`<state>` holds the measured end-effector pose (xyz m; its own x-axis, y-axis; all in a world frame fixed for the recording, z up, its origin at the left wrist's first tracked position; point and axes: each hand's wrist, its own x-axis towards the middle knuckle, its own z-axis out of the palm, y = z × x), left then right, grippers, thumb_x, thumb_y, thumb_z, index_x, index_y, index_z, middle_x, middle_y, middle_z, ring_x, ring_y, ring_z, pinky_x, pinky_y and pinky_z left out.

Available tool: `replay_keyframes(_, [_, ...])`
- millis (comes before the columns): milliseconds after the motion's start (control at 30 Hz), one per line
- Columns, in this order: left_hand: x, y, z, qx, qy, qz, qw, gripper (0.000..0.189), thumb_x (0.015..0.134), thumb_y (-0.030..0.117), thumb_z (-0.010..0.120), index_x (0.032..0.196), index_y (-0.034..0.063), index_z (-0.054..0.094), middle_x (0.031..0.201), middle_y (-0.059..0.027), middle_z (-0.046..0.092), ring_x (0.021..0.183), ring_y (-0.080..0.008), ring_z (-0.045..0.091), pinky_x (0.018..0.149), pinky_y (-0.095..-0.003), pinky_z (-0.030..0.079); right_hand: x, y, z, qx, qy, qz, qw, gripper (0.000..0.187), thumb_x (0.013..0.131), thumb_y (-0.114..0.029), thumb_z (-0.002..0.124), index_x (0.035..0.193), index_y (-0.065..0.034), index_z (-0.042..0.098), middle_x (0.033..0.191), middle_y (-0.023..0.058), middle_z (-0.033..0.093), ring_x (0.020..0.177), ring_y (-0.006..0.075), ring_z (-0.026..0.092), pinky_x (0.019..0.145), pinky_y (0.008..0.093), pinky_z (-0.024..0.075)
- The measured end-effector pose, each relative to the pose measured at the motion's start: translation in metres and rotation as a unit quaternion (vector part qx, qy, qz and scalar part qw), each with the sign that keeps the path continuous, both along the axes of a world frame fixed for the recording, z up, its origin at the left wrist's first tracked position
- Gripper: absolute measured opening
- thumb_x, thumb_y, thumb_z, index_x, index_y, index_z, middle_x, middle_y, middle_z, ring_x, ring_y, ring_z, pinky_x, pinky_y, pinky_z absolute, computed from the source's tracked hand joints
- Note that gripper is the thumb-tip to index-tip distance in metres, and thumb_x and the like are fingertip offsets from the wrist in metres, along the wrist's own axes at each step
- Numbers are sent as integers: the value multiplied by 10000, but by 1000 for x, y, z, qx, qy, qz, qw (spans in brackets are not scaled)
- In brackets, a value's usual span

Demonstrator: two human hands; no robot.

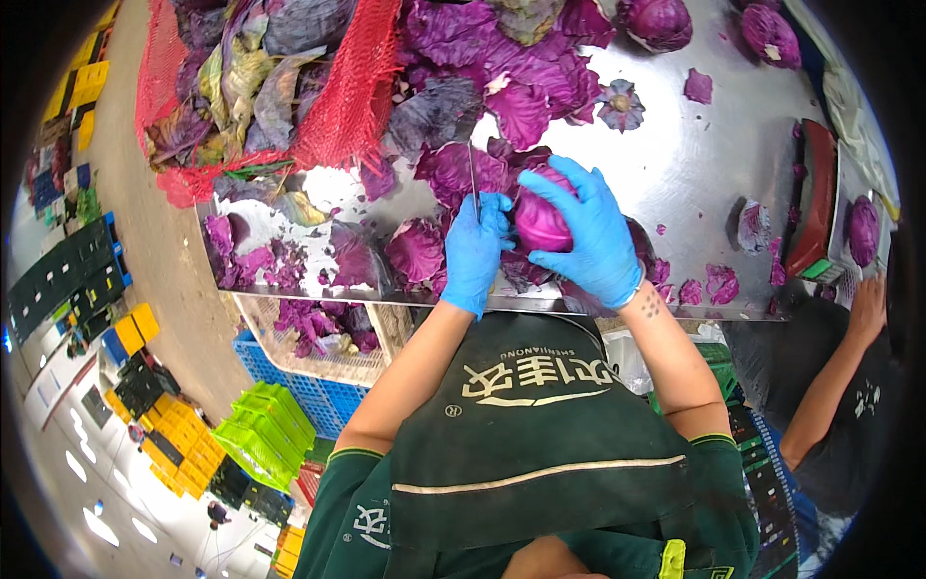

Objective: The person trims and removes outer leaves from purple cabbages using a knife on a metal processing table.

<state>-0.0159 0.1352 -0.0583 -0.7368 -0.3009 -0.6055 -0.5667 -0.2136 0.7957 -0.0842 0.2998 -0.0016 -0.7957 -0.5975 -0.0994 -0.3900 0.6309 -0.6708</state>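
My left hand, in a blue glove, grips a knife whose thin blade points away from me; its handle is hidden in my fist. A peeled red cabbage head sits in my gloved right hand, fingers spread around its far and right sides. The cabbage is close beside my left fingers; whether they touch it I cannot tell. Loose purple cabbage leaves lie around both hands on the steel table. A cut stem end with leaf stubs rests farther off.
A red mesh sack of wilted leaves lies at the far left. More cabbage heads are at the back. Below the table's front edge stands a crate with leaf scraps. At the right are a red-sided scale and a co-worker's hand.
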Motion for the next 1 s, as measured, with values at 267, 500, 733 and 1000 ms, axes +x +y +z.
replay_keyframes(267, [1, 2, -3, 14, -1, -5, 1000, 188, 1006, 84, 442, 1121, 20, 576, 994, -82, 655, 720, -159, 660, 606, -296, 514, -41, 106, -43, -564, -356, -248, 702, 893, 833, -408, 737, 1542, -71, 311, 1531, 137, 395, 1410, 286, 396, 1191, 451, 301])
replay_keyframes(500, [-20, -3, 55, 4, 87, -180, 980, 262, 1055, 234, 501, 1222, 63, 609, 915, -31, 628, 709, -101, 611, 628, -237, 511, -12, 121, -50, -430, -334, -176, 820, 727, 1004, -600, 328, 1540, -110, 284, 1586, 123, 314, 1453, 311, 323, 1214, 472, 242])
replay_keyframes(733, [-72, 12, 142, -8, 264, -392, 881, 382, 843, 139, 761, 1207, 67, 668, 1170, -44, 638, 979, -161, 569, 870, -291, 463, 31, 64, 5, -724, -593, -77, 345, 791, 975, -660, 351, 1500, -69, 371, 1516, 195, 414, 1379, 373, 429, 1175, 552, 296])
replay_keyframes(1000, [-33, -1, 142, 96, 76, -152, 981, 175, 929, 129, 702, 1068, 30, 668, 991, -48, 694, 860, -100, 567, 762, -275, 460, 44, 23, -14, -687, -613, -169, 352, 649, 1023, -566, 319, 1478, -113, 415, 1466, 166, 487, 1320, 334, 500, 1145, 533, 357])
